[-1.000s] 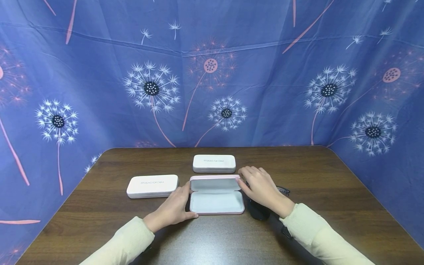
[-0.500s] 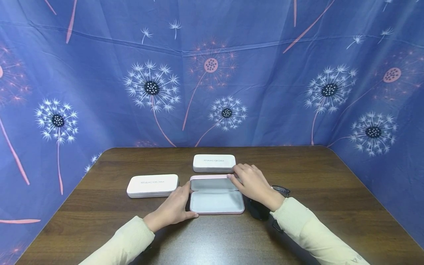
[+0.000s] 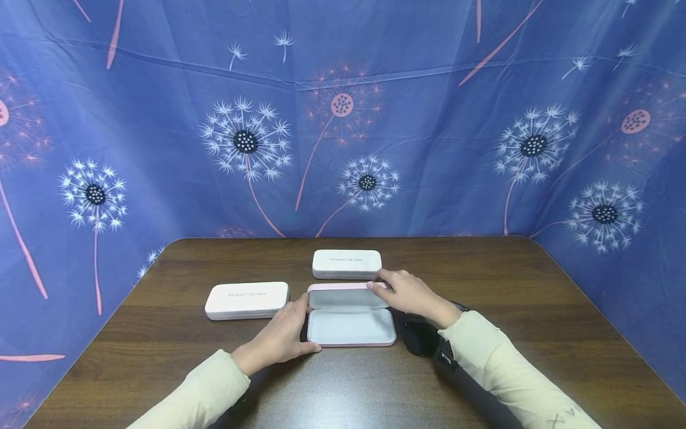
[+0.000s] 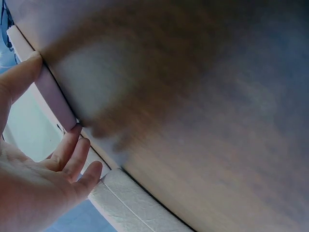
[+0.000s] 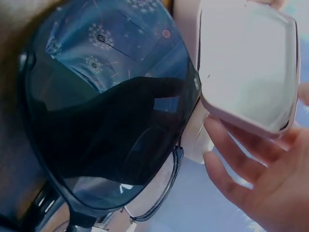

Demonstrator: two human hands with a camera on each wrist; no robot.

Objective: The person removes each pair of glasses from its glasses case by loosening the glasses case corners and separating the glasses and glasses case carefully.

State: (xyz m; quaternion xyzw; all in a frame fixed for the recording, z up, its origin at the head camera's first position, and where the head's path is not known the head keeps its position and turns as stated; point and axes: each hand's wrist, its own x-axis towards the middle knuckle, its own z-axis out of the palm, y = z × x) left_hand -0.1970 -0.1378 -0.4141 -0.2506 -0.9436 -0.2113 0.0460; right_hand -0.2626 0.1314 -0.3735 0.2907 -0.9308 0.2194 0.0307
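An open pale pink glasses case (image 3: 351, 329) lies at the middle of the table, its light lining facing up and its lid (image 3: 337, 298) raised at the back. My left hand (image 3: 280, 338) holds the case's left end, thumb at the front corner and fingers along the side; the left wrist view shows the thumb (image 4: 26, 72) against the pink wall. At the right end of the lid, my right hand (image 3: 409, 295) pinches the edge, thumb on the inner face and fingers behind. Dark sunglasses (image 3: 420, 339) lie under the right wrist, large in the right wrist view.
A white glasses case (image 3: 246, 300) sits left of my left hand. Another white case (image 3: 346, 263) is close behind the raised lid. Thin-rimmed glasses (image 5: 154, 198) lie beside the sunglasses. A blue dandelion-print cloth (image 3: 429, 149) hangs behind the table.
My right hand has moved left along the lid from its right corner, and its fingers have drawn in around the edge. The left hand and the case stay where they were.
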